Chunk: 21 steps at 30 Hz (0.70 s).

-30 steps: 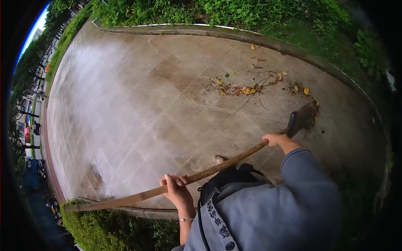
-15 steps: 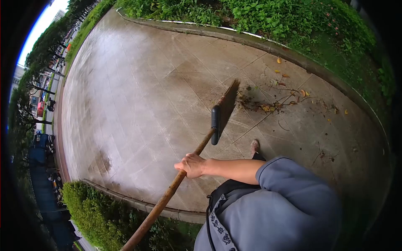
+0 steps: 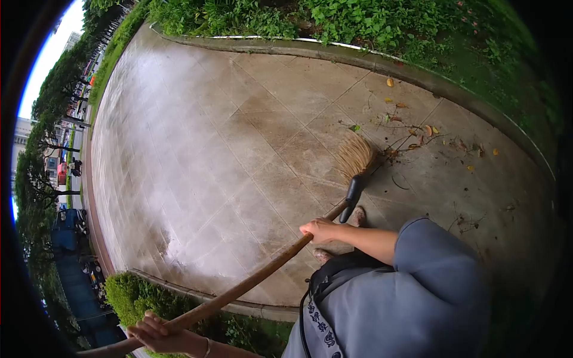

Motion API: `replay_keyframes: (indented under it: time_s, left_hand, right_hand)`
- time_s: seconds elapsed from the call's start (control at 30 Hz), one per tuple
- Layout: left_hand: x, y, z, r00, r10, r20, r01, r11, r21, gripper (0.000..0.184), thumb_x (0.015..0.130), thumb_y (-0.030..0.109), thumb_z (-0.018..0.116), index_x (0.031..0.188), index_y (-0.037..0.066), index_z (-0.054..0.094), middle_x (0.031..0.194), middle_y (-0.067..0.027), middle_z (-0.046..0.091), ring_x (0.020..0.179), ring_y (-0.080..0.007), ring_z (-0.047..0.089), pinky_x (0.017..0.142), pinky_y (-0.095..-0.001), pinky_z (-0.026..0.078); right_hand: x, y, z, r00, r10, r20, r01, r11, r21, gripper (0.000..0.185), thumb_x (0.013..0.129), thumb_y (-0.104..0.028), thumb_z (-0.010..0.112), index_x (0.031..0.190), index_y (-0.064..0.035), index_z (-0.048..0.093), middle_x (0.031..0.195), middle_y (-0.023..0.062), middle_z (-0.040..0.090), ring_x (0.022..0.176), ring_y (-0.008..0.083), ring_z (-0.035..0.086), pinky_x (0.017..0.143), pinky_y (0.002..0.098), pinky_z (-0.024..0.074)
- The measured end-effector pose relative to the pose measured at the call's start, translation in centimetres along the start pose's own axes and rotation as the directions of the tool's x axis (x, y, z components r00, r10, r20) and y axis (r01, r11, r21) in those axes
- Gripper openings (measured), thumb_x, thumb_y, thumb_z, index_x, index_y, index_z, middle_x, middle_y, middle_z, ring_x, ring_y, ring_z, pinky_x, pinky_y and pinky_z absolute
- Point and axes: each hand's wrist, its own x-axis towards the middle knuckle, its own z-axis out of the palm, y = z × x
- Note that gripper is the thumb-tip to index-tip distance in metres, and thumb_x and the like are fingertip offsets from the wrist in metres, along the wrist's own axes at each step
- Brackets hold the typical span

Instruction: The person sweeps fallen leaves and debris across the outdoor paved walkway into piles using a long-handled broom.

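A long-handled broom slants across the view, its wooden handle (image 3: pixel 250 280) running from the lower left up to a dark head (image 3: pixel 353 192). Straw-coloured bristles (image 3: pixel 357 154) fan out on the pavement, against a scatter of twigs and fallen leaves (image 3: pixel 412 140). Close to the broom head, my right hand (image 3: pixel 321 230) is closed around the handle. My left hand (image 3: pixel 158 334) grips the handle farther up, at the bottom left, with a band on the wrist. One of my shoes (image 3: pixel 358 216) shows beside the broom head.
Wet-looking paving (image 3: pixel 197 161) stretches ahead. A kerb (image 3: pixel 334 52) borders green plants (image 3: pixel 370 24) along the top and right. Below on the left stands a bush (image 3: pixel 134 295) behind another kerb. Trees, vehicles and a blue barrier-like shape (image 3: pixel 80 280) lie at the far left.
The broom head has swung down and to the right, nearer my feet, and its bristles now spread broadly. My right hand moved with it. My left hand has come into view on the handle.
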Motion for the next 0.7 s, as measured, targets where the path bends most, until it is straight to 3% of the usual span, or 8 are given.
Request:
replay_keyframes:
  time_s: [0.07, 0.13, 0.17, 0.27, 0.4, 0.47, 0.57, 0.7]
  left_hand:
    - [-4.9, -4.2, 4.6, 0.977, -0.12, 0.177, 0.147, 0.978, -0.149, 0.013, 0.096, 0.016, 0.043, 0.089, 0.006, 0.045, 0.046, 0.0048, 0.028, 0.036, -0.005, 0.027, 0.044, -0.0204, 0.037]
    - [-11.6, -6.7, 9.7, 0.942, -0.281, 0.185, 0.305, 0.944, -0.123, 0.013, 0.096, 0.016, 0.045, 0.085, 0.012, 0.04, 0.043, 0.0064, 0.031, 0.032, -0.0037, 0.028, 0.036, -0.0185, 0.033]
    - [-14.6, -8.3, 10.7, 0.909, -0.389, 0.153, 0.41, 0.9, -0.149, 0.013, 0.095, 0.016, 0.048, 0.085, 0.011, 0.04, 0.043, 0.0053, 0.03, 0.032, -0.005, 0.028, 0.037, -0.0209, 0.034]
    - [-20.4, -12.5, 10.8, 0.606, -0.724, 0.329, 0.778, 0.626, -0.054, 0.015, 0.093, 0.016, 0.052, 0.084, 0.01, 0.041, 0.056, 0.0011, 0.037, 0.044, -0.009, 0.037, 0.046, -0.0263, 0.038]
    - [-19.9, -14.2, 8.0, 0.505, -0.824, 0.257, 0.863, 0.483, -0.147, 0.018, 0.092, 0.021, 0.054, 0.081, 0.011, 0.043, 0.056, 0.0023, 0.036, 0.047, -0.0092, 0.037, 0.05, -0.0264, 0.039]
    - [-17.2, -14.1, 5.8, 0.563, -0.813, 0.151, 0.819, 0.524, -0.233, 0.021, 0.092, 0.022, 0.054, 0.077, 0.012, 0.043, 0.053, 0.0046, 0.032, 0.045, -0.0073, 0.033, 0.05, -0.0258, 0.039]
    - [-10.7, -9.3, 4.7, 0.781, -0.619, 0.089, 0.62, 0.747, -0.242, 0.03, 0.095, 0.023, 0.049, 0.068, 0.015, 0.037, 0.051, 0.0047, 0.029, 0.042, -0.0071, 0.028, 0.051, -0.0241, 0.037]
    - [-1.8, 0.0, 1.7, 0.996, -0.022, 0.082, 0.042, 0.968, -0.249, 0.03, 0.095, 0.017, 0.045, 0.066, 0.009, 0.042, 0.05, 0.0025, 0.03, 0.047, -0.007, 0.035, 0.051, -0.0234, 0.044]
  right_hand:
    - [-7.3, 5.5, -1.8, 0.98, 0.199, -0.023, -0.198, 0.98, 0.029, 0.014, 0.067, -0.012, 0.058, 0.078, -0.0083, 0.05, 0.071, 0.0165, 0.058, 0.075, 0.0357, 0.059, 0.061, 0.044, 0.0414]
    - [-13.9, 11.9, -2.8, 0.956, 0.272, -0.107, -0.272, 0.962, 0.018, 0.016, 0.065, -0.011, 0.062, 0.077, -0.0076, 0.052, 0.074, 0.0138, 0.06, 0.074, 0.0318, 0.06, 0.06, 0.0419, 0.0421]
    - [-16.6, 13.8, -3.8, 0.886, 0.458, -0.074, -0.455, 0.889, 0.058, 0.019, 0.064, -0.011, 0.063, 0.08, -0.0074, 0.054, 0.078, 0.013, 0.061, 0.077, 0.0301, 0.06, 0.063, 0.0408, 0.0431]
    - [-23.1, 19.0, -7.1, 0.809, 0.57, -0.148, -0.576, 0.818, 0.0, 0.013, 0.065, -0.005, 0.059, 0.075, -0.0059, 0.052, 0.07, 0.0133, 0.057, 0.067, 0.0286, 0.055, 0.06, 0.04, 0.0418]
    - [-25.5, 16.6, -10.4, 0.79, 0.613, -0.023, -0.612, 0.785, -0.096, 0.013, 0.064, -0.006, 0.058, 0.076, -0.0067, 0.053, 0.073, 0.0141, 0.059, 0.072, 0.0311, 0.058, 0.061, 0.0418, 0.0426]
    - [-22.2, 12.0, -12.5, 0.85, 0.519, -0.083, -0.523, 0.818, -0.238, 0.014, 0.062, -0.008, 0.057, 0.076, -0.0082, 0.055, 0.076, 0.0154, 0.06, 0.077, 0.0341, 0.059, 0.063, 0.044, 0.0435]
    - [-14.8, 7.3, -14.2, 0.91, 0.396, -0.123, -0.413, 0.892, -0.187, 0.015, 0.061, -0.009, 0.057, 0.076, -0.0089, 0.055, 0.074, 0.0163, 0.06, 0.078, 0.0357, 0.06, 0.064, 0.0453, 0.0439]
    - [-3.3, 0.2, -15.6, 0.973, -0.067, -0.22, 0.019, 0.977, -0.214, 0.015, 0.064, -0.012, 0.062, 0.075, -0.0097, 0.052, 0.07, 0.0142, 0.06, 0.074, 0.0359, 0.06, 0.062, 0.045, 0.0429]
